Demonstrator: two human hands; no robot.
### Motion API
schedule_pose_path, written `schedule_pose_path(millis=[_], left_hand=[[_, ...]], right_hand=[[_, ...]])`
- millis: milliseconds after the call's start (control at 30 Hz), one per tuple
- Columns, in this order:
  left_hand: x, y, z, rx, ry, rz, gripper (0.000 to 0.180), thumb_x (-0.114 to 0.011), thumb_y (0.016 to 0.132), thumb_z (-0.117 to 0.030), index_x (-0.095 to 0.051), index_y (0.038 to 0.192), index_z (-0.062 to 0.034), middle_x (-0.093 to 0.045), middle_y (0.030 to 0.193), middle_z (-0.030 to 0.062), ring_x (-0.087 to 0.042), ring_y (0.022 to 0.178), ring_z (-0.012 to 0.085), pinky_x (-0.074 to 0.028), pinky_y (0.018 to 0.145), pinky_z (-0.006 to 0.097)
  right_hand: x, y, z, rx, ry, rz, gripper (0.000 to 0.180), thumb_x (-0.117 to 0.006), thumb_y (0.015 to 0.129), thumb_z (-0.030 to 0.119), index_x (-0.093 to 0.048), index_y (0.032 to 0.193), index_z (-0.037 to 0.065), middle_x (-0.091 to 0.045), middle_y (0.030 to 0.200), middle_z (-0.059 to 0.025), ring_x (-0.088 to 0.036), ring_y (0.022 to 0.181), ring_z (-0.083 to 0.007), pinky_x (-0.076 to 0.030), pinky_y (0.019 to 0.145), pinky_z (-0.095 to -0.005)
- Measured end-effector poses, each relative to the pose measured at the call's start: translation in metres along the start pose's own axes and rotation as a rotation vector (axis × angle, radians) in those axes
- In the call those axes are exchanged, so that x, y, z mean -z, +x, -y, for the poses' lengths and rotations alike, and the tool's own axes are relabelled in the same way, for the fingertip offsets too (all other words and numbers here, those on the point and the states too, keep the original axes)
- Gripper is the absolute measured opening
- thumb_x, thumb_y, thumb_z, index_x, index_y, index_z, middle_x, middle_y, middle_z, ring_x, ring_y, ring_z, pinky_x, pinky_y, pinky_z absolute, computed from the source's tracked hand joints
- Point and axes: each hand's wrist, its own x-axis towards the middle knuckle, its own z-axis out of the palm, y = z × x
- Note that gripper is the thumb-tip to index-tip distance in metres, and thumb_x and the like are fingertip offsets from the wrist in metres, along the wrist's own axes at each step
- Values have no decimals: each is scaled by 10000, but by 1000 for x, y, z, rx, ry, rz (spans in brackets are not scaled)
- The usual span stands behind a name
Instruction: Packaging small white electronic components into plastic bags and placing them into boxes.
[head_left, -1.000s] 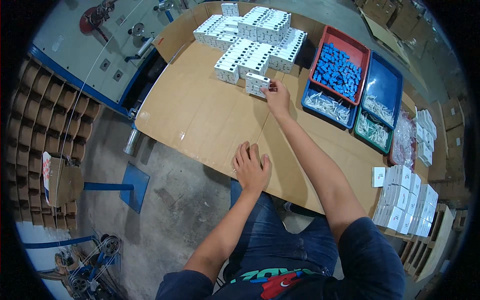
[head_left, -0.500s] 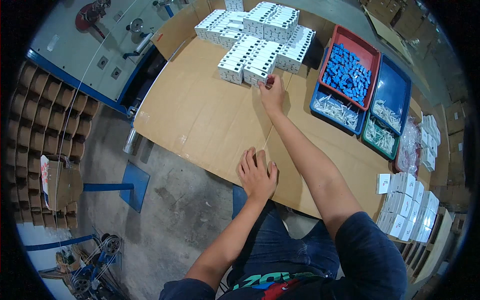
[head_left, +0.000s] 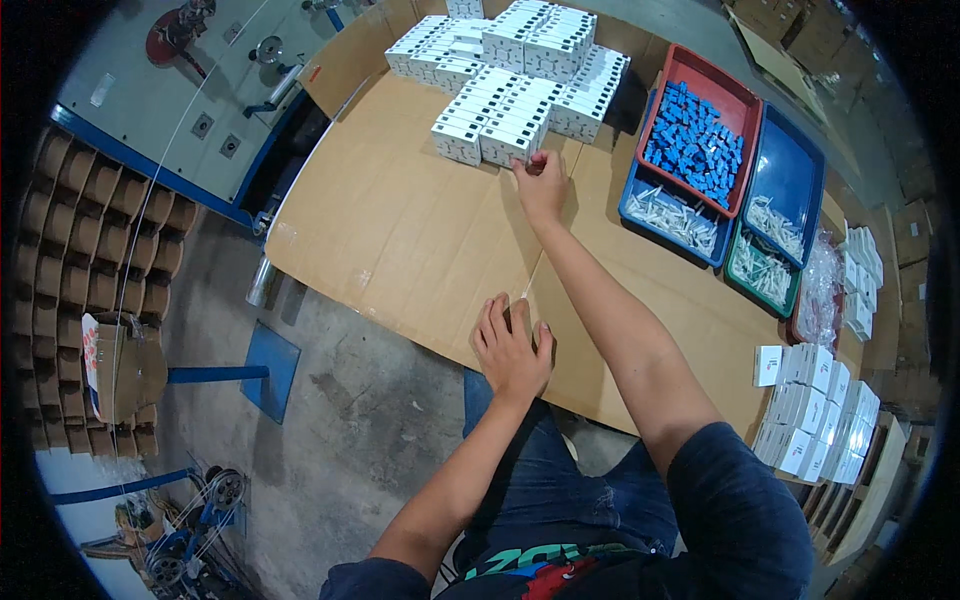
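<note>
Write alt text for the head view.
A person's right hand is at the near corner of stacked small white boxes on a cardboard work surface; the left hand rests on the surface's near edge. To the right, a red tray of blue parts, plus blue trays and a green tray holding slim white pieces.

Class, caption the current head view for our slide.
Right hand at the near end of stacked white boxes; left hand on cardboard.

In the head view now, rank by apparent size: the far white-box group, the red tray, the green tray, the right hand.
1. White-box group
2. Red tray
3. Green tray and right hand: too alike in the picture to rank, and they may differ in nearness to the camera.
</note>
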Motion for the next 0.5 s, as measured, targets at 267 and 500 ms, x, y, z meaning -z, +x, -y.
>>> schedule_pose_path(millis=[267, 500], left_hand=[[-11, 0, 0, -35, 13, -6, 454, -637, 881, -290, -598, 1275, -68, -511, 1397, 183, -420, 1356, 374, -317, 1109, 516], [-11, 1, 6, -79, -43, -127, 346, -657, 885, -244, -623, 1164, -43, -576, 1309, 173, -534, 1225, 365, -397, 1014, 515]], right_hand=[[83, -31, 10, 54, 255, 150, 178, -757, 888, 156, -656, 896, 10, -683, 796, -66, -642, 732, -129, -523, 693, -288], [261, -118, 36, -30, 174, 531, 186, -651, 978, 165, -718, 1029, -1, -729, 877, -75, -669, 826, -123, -536, 722, -286]])
